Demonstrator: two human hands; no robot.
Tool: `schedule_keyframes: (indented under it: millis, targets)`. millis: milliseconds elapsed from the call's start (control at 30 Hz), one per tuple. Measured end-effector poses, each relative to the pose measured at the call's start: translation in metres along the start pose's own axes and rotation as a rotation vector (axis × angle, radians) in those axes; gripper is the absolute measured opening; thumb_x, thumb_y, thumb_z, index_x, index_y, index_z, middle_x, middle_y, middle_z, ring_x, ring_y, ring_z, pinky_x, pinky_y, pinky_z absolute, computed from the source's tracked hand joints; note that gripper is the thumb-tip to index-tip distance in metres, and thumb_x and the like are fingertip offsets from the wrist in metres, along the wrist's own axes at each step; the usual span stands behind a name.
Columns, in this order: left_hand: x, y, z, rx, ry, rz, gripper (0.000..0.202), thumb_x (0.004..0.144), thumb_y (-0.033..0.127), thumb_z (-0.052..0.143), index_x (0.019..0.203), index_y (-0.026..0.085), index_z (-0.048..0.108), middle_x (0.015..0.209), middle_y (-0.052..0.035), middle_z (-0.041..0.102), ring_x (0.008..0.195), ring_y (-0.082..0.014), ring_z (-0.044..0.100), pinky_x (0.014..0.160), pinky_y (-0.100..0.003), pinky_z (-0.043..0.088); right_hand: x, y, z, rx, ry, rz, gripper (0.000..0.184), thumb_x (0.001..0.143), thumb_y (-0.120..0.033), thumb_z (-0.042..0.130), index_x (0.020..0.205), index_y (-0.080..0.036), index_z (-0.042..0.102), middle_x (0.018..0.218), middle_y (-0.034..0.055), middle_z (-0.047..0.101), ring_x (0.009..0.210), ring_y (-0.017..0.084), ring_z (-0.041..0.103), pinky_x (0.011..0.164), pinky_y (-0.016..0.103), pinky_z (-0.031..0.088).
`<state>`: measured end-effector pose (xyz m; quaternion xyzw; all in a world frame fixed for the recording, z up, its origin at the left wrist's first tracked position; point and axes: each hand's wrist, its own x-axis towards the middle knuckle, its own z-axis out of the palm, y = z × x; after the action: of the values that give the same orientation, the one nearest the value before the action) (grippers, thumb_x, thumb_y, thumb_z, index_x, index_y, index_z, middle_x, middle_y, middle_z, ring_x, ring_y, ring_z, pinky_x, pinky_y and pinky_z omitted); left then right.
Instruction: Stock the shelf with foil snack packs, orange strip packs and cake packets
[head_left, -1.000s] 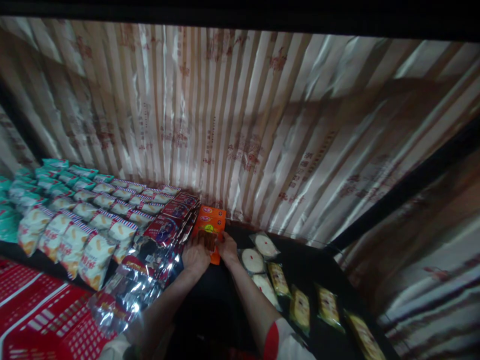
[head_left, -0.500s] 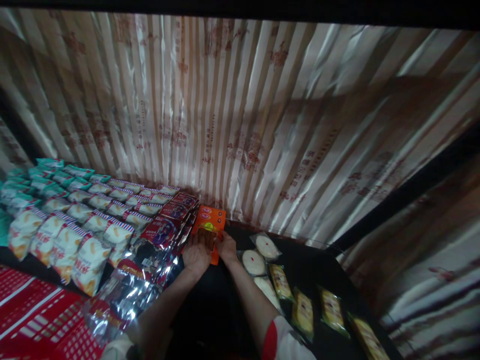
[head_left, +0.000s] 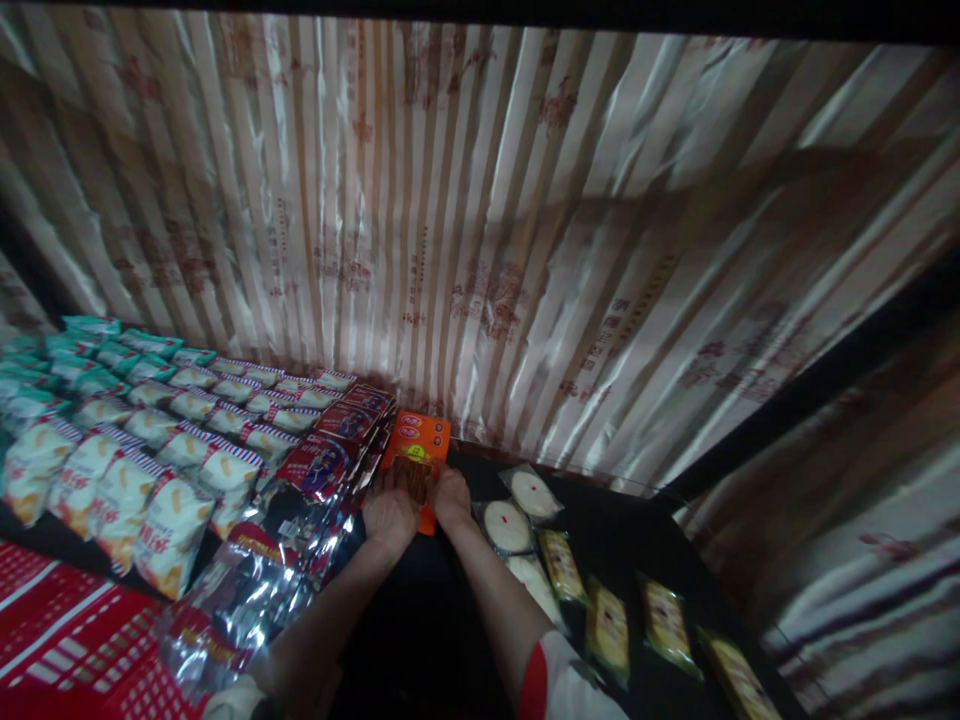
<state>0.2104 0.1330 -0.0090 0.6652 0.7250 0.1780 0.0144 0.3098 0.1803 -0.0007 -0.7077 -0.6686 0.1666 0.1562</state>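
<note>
An orange snack packet (head_left: 429,433) with a brown strip-like picture or window lies on the black surface against the pleated cloth. My left hand (head_left: 391,512) rests on its lower left part, the fingers reaching over the brown area and partly hidden. At the right edge of the packet, my right hand (head_left: 452,497) is closed with its fingers curled against it. Just left of the packet stand dark red snack packets (head_left: 326,460) in rows. Round white wafers in clear wrap (head_left: 506,525) lie to the right of my right hand.
Silver and red packets (head_left: 232,590) lie by my left forearm, and white snack bags (head_left: 172,530) and green bags (head_left: 97,355) stand farther left. A red basket (head_left: 82,640) is at the lower left. Yellow wrapped cakes (head_left: 667,622) lie at right. Pleated cloth (head_left: 487,220) hangs behind.
Both hands stay at the orange packet. My right hand's fingers have curled in closer at its edge. The view has shifted slightly.
</note>
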Motion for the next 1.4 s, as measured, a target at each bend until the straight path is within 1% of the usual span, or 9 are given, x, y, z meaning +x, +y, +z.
schedule_keyframes:
  millis: [100,233,533,733,867,1067,1167,1333,1400]
  targets:
    - [0.0002,-0.0006,0.0010,0.004,0.014,-0.001,0.037,0.076,0.020,0.047,0.110,0.011,0.060,0.120,-0.0139,0.056,0.107,-0.0254,0.052,0.088,-0.036,0.041,-0.0037,-0.0050,-0.0057,-0.013,-0.010,0.023,0.031,0.084,-0.023,0.046,0.109,-0.013,0.060,0.101,0.0168,0.061,0.084,0.020,0.063,0.069,0.026,0.045]
    - [0.0010,-0.0001,-0.0020,-0.005,0.009,-0.004,0.038,0.076,0.018,0.048,0.112,0.012,0.058,0.120,-0.0140,0.056,0.107,-0.0246,0.052,0.088,-0.035,0.041,-0.0053,-0.0076,-0.0090,0.007,-0.020,0.016,0.033,0.083,-0.023,0.045,0.113,-0.014,0.058,0.102,0.0160,0.058,0.085,0.019,0.062,0.070,0.025,0.044]
    - [0.0049,-0.0011,-0.0001,0.013,-0.024,-0.013,0.038,0.076,0.021,0.048,0.110,0.010,0.059,0.119,-0.0152,0.056,0.106,-0.0255,0.053,0.088,-0.035,0.041,-0.0028,-0.0058,-0.0039,0.014,-0.016,0.025,0.036,0.083,-0.024,0.046,0.117,-0.017,0.056,0.103,0.0147,0.057,0.080,0.018,0.061,0.070,0.026,0.044]
    - [0.0046,-0.0003,-0.0058,0.010,-0.059,-0.010,0.042,0.076,0.021,0.049,0.118,0.012,0.054,0.122,-0.0155,0.054,0.109,-0.0253,0.051,0.088,-0.035,0.041,-0.0028,-0.0041,-0.0027,0.015,-0.025,0.027,0.033,0.084,-0.024,0.044,0.113,-0.016,0.059,0.099,0.0144,0.058,0.080,0.017,0.061,0.070,0.025,0.044]
    - [0.0038,0.0000,-0.0084,-0.002,-0.063,-0.016,0.040,0.077,0.020,0.048,0.115,0.012,0.056,0.121,-0.0147,0.055,0.108,-0.0251,0.052,0.088,-0.036,0.042,-0.0026,-0.0040,-0.0030,0.002,-0.025,0.032,0.033,0.085,-0.024,0.043,0.113,-0.015,0.058,0.101,0.0158,0.058,0.083,0.018,0.061,0.071,0.026,0.044]
    - [0.0026,-0.0016,-0.0049,0.000,-0.027,0.001,0.035,0.076,0.020,0.047,0.107,0.011,0.060,0.119,-0.0142,0.056,0.107,-0.0258,0.052,0.088,-0.036,0.042,-0.0044,-0.0036,-0.0033,-0.002,-0.020,0.036,0.034,0.086,-0.025,0.042,0.115,-0.015,0.056,0.103,0.0147,0.058,0.085,0.018,0.060,0.073,0.025,0.043]
    - [0.0022,-0.0011,-0.0058,0.009,-0.031,0.003,0.036,0.076,0.020,0.047,0.109,0.011,0.059,0.121,-0.0146,0.055,0.107,-0.0250,0.052,0.089,-0.035,0.041,-0.0054,-0.0022,-0.0020,-0.010,-0.015,0.044,0.035,0.086,-0.025,0.040,0.117,-0.017,0.054,0.105,0.0136,0.057,0.086,0.017,0.060,0.074,0.026,0.043]
    - [0.0023,-0.0007,-0.0070,0.027,-0.050,0.001,0.039,0.077,0.020,0.046,0.113,0.011,0.057,0.120,-0.0150,0.055,0.108,-0.0256,0.051,0.087,-0.035,0.043,-0.0086,-0.0010,-0.0013,-0.063,0.044,0.019,0.035,0.084,-0.026,0.041,0.116,-0.019,0.055,0.103,0.0123,0.058,0.096,0.022,0.058,0.078,0.029,0.042]
    - [0.0025,-0.0012,-0.0060,0.026,-0.044,0.010,0.039,0.076,0.019,0.046,0.112,0.010,0.057,0.120,-0.0155,0.055,0.108,-0.0257,0.052,0.087,-0.036,0.042,-0.0098,-0.0015,-0.0022,-0.067,0.048,0.016,0.035,0.084,-0.025,0.042,0.116,-0.020,0.055,0.103,0.0121,0.058,0.095,0.022,0.058,0.078,0.029,0.042]
